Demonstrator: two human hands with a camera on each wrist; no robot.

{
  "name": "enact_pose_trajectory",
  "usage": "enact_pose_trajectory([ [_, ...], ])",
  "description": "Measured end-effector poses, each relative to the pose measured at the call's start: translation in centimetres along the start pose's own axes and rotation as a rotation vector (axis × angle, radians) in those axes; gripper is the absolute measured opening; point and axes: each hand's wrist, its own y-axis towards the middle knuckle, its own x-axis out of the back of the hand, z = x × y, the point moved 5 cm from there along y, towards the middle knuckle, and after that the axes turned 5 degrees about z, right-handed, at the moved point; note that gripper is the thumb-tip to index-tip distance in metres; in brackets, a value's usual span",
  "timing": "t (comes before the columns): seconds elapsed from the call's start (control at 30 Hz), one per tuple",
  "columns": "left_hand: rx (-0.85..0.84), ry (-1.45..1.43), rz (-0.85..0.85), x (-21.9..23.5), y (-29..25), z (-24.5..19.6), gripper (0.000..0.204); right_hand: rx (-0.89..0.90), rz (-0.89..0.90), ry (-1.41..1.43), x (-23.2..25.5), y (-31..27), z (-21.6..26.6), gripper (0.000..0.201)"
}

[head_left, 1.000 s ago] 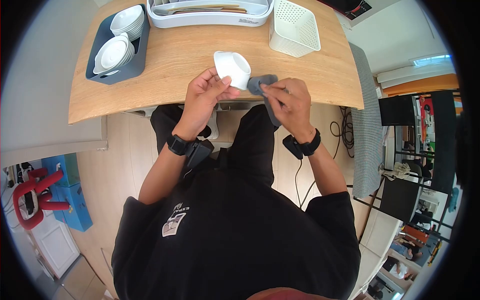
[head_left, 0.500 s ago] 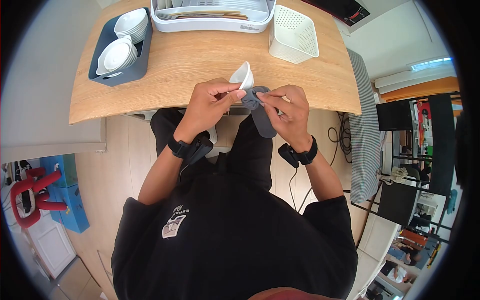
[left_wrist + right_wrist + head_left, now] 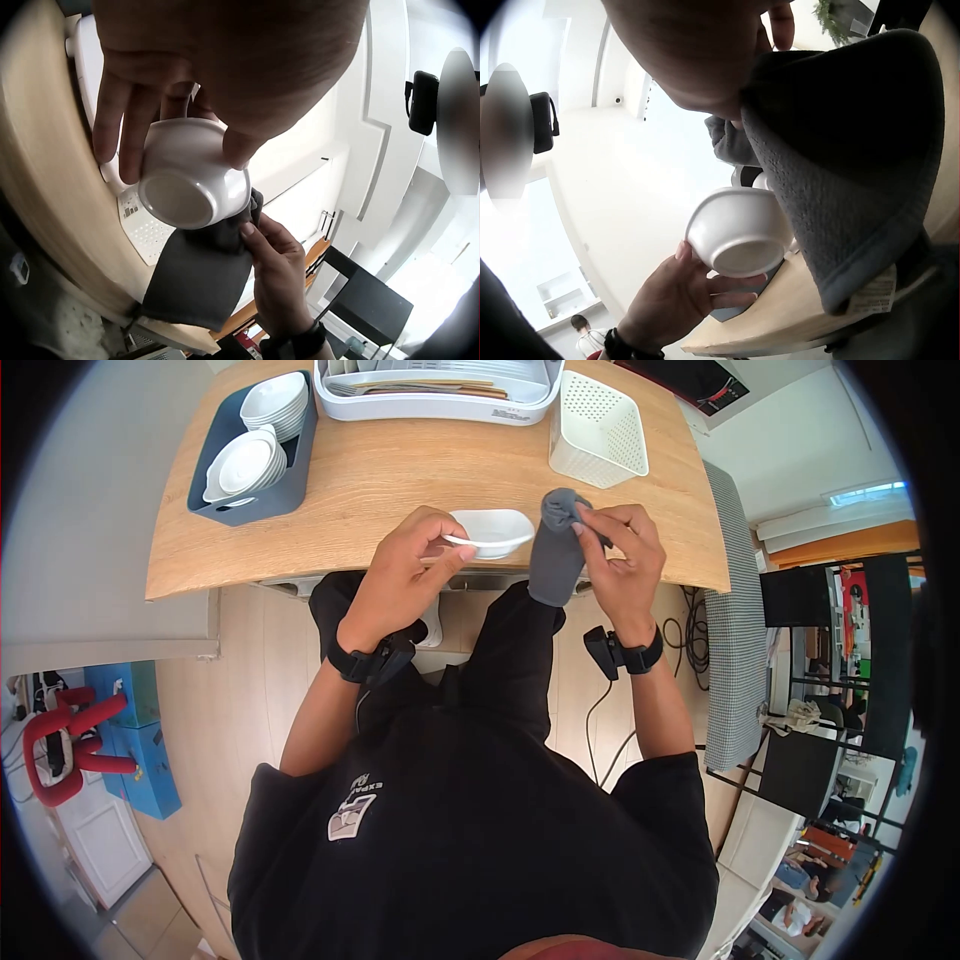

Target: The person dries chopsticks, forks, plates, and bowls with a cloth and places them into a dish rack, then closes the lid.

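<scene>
A small white bowl (image 3: 497,530) is held by its rim in my left hand (image 3: 408,563), thumb on one side and fingers on the other. Its opening faces up toward the head camera, near the table's front edge; the left wrist view shows its round foot (image 3: 177,199). My right hand (image 3: 626,563) pinches a bunched part of a grey cloth (image 3: 556,565), whose lower part hangs down beside the bowl. A pale label (image 3: 873,291) shows at the cloth's corner in the right wrist view. Bowl and cloth are apart in the head view.
A dark blue bin (image 3: 297,488) with stacked white bowls (image 3: 250,463) stands at the table's left. Behind, a white dish rack (image 3: 440,408) holds chopsticks or similar utensils. A perforated white basket (image 3: 598,430) sits at the back right of the wooden table (image 3: 380,470).
The bowl has turned from tilted on its side to opening upward. My right hand has drawn the cloth away from the bowl, to the right, and the cloth hangs more spread out.
</scene>
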Motion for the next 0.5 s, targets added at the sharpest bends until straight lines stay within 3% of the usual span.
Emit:
enact_pose_trajectory([
  [0.03,-0.072,0.148,-0.006,0.3,0.0,-0.8,0.019,-0.021,-0.019,0.005,0.1,0.0,0.0,0.027],
  [0.1,-0.054,0.212,0.052,0.6,0.1,-1.4,0.021,-0.032,-0.017,0.026,0.0,0.1,0.2,0.027],
  [0.17,-0.041,0.272,0.117,0.5,0.2,-1.6,0.024,0.068,0.117,0.024,-0.6,0.3,1.4,0.028],
  [0.2,-0.112,0.259,0.107,0.4,0.3,-2.1,0.027,0.064,0.111,0.023,-0.7,0.2,1.7,0.028],
  [0.27,-0.182,0.245,0.102,0.0,0.5,-2.3,0.03,0.137,0.267,0.048,-1.8,-0.2,2.6,0.028],
  [0.37,-0.225,0.149,0.071,-0.9,0.6,-2.1,0.041,0.117,0.273,0.168,-3.0,-1.0,3.1,0.028],
  [0.43,-0.038,-0.309,0.085,-1.9,0.3,-1.5,0.056,0.107,0.248,0.203,-3.3,-1.1,3.3,0.027],
  [0.5,0.047,-0.424,0.13,-2.2,0.3,-0.4,0.06,-0.061,0.221,0.361,-3.6,-1.3,2.7,0.03],
])
